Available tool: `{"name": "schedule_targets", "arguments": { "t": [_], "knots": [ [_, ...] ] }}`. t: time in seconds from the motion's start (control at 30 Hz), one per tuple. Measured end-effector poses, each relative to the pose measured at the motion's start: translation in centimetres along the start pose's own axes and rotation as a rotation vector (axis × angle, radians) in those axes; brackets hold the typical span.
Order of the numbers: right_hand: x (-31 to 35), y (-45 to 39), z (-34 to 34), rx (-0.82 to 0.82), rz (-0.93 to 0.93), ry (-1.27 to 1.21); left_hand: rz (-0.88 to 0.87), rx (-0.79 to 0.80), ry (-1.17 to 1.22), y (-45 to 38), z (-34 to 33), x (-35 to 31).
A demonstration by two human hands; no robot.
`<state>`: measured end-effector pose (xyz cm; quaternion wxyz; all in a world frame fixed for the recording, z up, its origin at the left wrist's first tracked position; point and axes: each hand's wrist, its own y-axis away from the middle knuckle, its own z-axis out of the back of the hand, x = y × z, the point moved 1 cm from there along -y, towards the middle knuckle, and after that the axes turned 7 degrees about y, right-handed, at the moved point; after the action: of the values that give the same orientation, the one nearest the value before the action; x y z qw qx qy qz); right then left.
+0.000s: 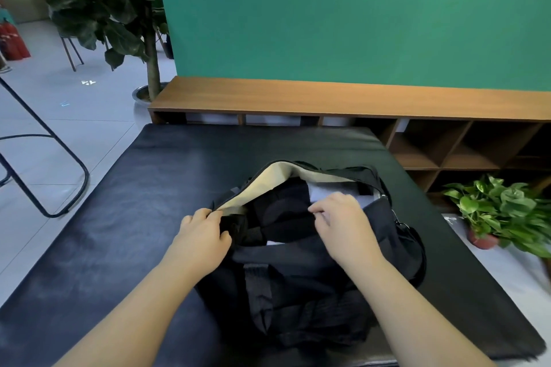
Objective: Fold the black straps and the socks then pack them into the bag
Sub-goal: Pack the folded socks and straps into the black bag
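Note:
A black duffel bag (307,271) lies on the black padded table (125,217), its top open and the beige lining (283,179) showing. Inside I see folded black straps (283,217) and a pale item, perhaps socks (331,189). My left hand (202,235) pinches the bag's left opening edge. Over the opening's right side, my right hand (340,220) has its fingers pinched at the near edge of the bag, by the straps.
A low wooden shelf unit (328,98) runs behind the table against a green wall. A potted plant (504,211) stands on the floor at right, a tall leafy plant (119,9) and a black metal chair frame (44,158) at left.

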<state>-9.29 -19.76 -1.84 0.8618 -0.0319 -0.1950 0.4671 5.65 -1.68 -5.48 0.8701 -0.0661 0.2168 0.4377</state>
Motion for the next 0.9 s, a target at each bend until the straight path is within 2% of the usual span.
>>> {"name": "schedule_targets", "arguments": {
  "t": [0.13, 0.23, 0.4, 0.5, 0.57, 0.7, 0.9],
  "knots": [
    [-1.3, -1.0, 1.6, -0.132, -0.068, 0.136, -0.012, 0.002, -0.041, -0.1, 0.0, -0.7],
    [-2.8, -2.0, 2.3, -0.114, -0.148, 0.275, -0.032, -0.017, -0.046, -0.4, 0.0, -1.1],
    [-5.1, -2.3, 2.6, -0.108, -0.249, 0.323, -0.065, -0.026, -0.021, -0.5, 0.1, -0.9],
    [-6.1, -1.6, 2.5, -0.041, -0.289, 0.341, -0.016, 0.000, -0.082, -0.5, 0.4, -0.3],
    [-6.5, -1.3, 2.5, 0.004, -0.326, 0.308, 0.035, 0.042, -0.073, -0.6, 0.5, 0.0],
    [-6.9, -1.4, 2.5, 0.147, -0.426, 0.036, 0.028, 0.133, 0.003, -0.6, 0.6, 0.0],
    [-6.5, -1.3, 3.0, 0.149, -0.419, -0.152, 0.021, 0.129, 0.130, -0.6, 0.9, -0.7]
  ]
}}
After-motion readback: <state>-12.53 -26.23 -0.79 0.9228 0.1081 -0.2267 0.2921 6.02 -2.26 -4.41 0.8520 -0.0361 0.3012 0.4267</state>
